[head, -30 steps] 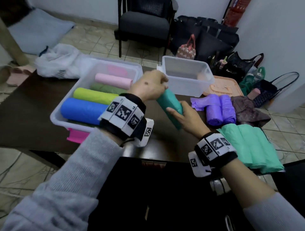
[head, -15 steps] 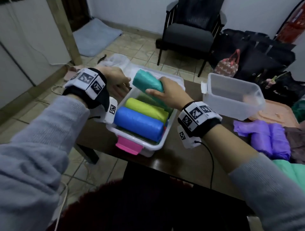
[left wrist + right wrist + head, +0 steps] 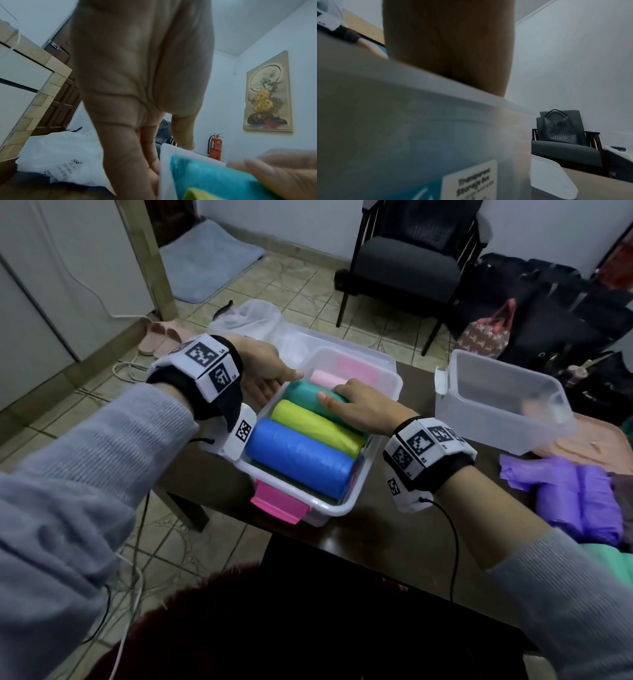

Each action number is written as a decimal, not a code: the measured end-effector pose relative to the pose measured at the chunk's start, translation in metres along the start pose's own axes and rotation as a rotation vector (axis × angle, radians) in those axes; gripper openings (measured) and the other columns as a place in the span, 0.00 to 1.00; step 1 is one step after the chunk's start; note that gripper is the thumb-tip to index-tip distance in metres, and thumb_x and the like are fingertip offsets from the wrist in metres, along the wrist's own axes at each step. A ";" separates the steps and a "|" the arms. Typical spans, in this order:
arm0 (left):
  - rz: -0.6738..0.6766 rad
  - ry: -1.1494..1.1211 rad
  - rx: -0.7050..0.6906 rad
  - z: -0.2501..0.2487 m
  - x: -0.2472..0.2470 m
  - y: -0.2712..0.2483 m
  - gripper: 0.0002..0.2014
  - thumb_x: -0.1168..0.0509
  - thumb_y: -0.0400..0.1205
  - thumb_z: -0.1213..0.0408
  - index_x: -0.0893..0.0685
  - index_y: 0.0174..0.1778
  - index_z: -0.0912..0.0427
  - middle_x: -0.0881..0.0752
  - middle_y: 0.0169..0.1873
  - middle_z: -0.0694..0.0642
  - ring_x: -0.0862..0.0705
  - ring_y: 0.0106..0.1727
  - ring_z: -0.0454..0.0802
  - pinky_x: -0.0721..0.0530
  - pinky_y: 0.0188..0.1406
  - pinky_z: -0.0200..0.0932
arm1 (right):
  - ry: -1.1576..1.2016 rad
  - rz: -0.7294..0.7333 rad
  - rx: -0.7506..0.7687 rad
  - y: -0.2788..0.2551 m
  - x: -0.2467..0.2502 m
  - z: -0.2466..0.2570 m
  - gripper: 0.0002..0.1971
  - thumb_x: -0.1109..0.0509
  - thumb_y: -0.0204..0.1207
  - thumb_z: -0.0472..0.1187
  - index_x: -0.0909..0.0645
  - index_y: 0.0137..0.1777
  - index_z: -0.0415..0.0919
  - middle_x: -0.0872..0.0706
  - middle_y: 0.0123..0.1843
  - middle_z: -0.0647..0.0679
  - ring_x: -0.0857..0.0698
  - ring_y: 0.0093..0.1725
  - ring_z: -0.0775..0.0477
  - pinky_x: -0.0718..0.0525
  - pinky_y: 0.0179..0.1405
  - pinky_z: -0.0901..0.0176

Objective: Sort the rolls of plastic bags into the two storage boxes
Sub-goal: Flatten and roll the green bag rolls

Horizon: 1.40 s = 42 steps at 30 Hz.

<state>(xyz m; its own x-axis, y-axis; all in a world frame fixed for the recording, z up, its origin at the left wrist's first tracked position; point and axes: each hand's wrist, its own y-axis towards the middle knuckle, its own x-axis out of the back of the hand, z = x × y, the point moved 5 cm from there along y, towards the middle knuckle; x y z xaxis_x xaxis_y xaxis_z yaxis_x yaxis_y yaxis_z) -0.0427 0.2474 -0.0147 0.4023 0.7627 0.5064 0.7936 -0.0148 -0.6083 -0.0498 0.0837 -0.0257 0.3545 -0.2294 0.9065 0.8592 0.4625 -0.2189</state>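
On the table: a clear plastic storage box [image 3: 383, 392] sits at the near left edge of the dark wooden table [image 3: 404, 529], with a pink latch [image 3: 279, 503] on its near end.
Contents: 4 rolls lie side by side, packed like logs so they fill the box: blue roll [image 3: 301, 457] nearest, then yellow-green roll [image 3: 315, 426], teal roll [image 3: 303, 395], and pale pink roll [image 3: 327, 378] farthest.
Right hand [image 3: 363, 409]: laid palm-down over the teal roll with fingers fairly straight, seemingly pressing it into its slot.
Left hand [image 3: 265, 371]: relaxed against the box's left wall, fingers extended beside the teal roll's end, probably steadying the box.
Second box: another clear storage box [image 3: 493, 426] stands to the right and looks nearly empty.
Still unsorted: purple rolls [image 3: 582, 501] lie on the table at far right.
Textures: the rolls are smooth, slightly crinkled plastic cylinders; the boxes are rigid and translucent.
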 end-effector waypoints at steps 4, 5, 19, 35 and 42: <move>-0.045 0.120 0.010 -0.004 -0.004 0.001 0.26 0.36 0.83 0.53 0.25 0.64 0.74 0.17 0.42 0.65 0.17 0.46 0.61 0.17 0.59 0.60 | -0.072 0.005 -0.037 -0.001 -0.004 0.001 0.26 0.54 0.86 0.54 0.24 0.68 0.38 0.25 0.66 0.35 0.30 0.69 0.37 0.32 0.65 0.48; -0.054 0.157 0.008 -0.006 -0.005 0.000 0.25 0.36 0.83 0.54 0.25 0.63 0.74 0.18 0.40 0.64 0.17 0.42 0.60 0.16 0.55 0.59 | -0.116 -0.013 -0.046 -0.001 -0.006 0.003 0.25 0.54 0.86 0.54 0.27 0.72 0.39 0.27 0.69 0.35 0.32 0.71 0.36 0.32 0.68 0.45; -0.090 0.390 -0.004 -0.013 -0.006 0.002 0.22 0.36 0.83 0.55 0.21 0.60 0.73 0.16 0.37 0.61 0.15 0.42 0.59 0.16 0.55 0.54 | -0.160 -0.119 0.067 -0.007 -0.022 0.017 0.35 0.48 0.78 0.67 0.39 0.79 0.46 0.29 0.76 0.43 0.29 0.73 0.41 0.33 0.67 0.50; -0.381 0.641 -0.418 -0.102 -0.062 -0.099 0.26 0.41 0.84 0.49 0.27 0.74 0.61 0.23 0.70 0.62 0.24 0.69 0.60 0.27 0.66 0.52 | 0.560 -0.792 0.062 -0.064 0.003 -0.034 0.22 0.46 0.84 0.52 0.23 0.67 0.38 0.20 0.65 0.44 0.26 0.67 0.48 0.32 0.68 0.59; -0.077 0.491 -0.668 -0.127 -0.204 -0.107 0.22 0.39 0.84 0.54 0.28 0.73 0.57 0.24 0.70 0.57 0.24 0.69 0.54 0.28 0.65 0.47 | 0.331 -0.820 -0.403 -0.151 0.006 -0.167 0.16 0.35 0.77 0.38 0.20 0.63 0.34 0.19 0.63 0.37 0.25 0.66 0.39 0.36 0.66 0.58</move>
<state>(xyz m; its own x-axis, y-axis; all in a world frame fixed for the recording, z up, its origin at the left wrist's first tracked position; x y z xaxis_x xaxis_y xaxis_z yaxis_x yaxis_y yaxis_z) -0.1520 0.0112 0.0250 0.3667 0.4103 0.8350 0.8684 -0.4729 -0.1490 -0.1158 -0.1304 -0.0473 -0.3781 -0.6075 0.6986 0.9256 -0.2622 0.2730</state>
